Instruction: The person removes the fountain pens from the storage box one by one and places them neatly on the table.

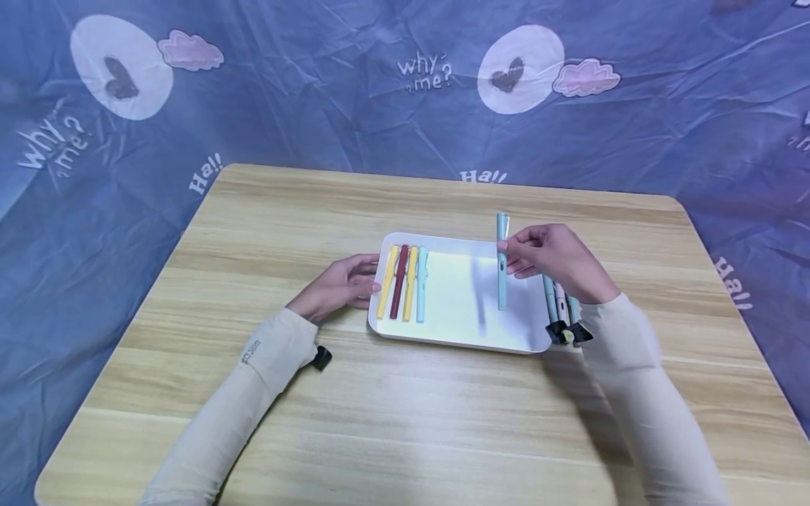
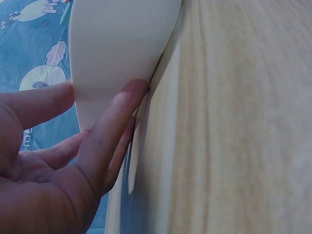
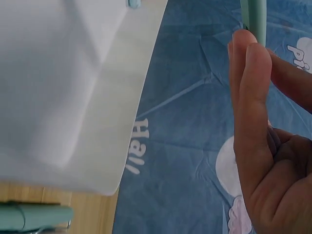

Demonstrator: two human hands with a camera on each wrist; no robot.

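A white tray [image 1: 481, 341] lies on the table, holding two yellow pens, a dark red pen [image 1: 399, 282] and a light blue pen [image 1: 422, 284] side by side at its left end. My left hand [image 1: 338, 284] holds that end, thumb at the rim and fingers along the outer wall, seen closer in the left wrist view. With thumb and fingertips, my right hand [image 1: 550, 254] pinches another light blue pen [image 1: 502, 281] near its middle, nearly upright over the tray's right part. In the right wrist view only part of this pen [image 3: 255, 22] shows.
Several more pens [image 1: 560, 299], light blue and whitish, lie just right of the tray, partly hidden under my right wrist. Black pieces sit at both cuffs. The wooden table [image 1: 392, 422] ends at a patterned blue cloth [image 1: 354, 105] behind.
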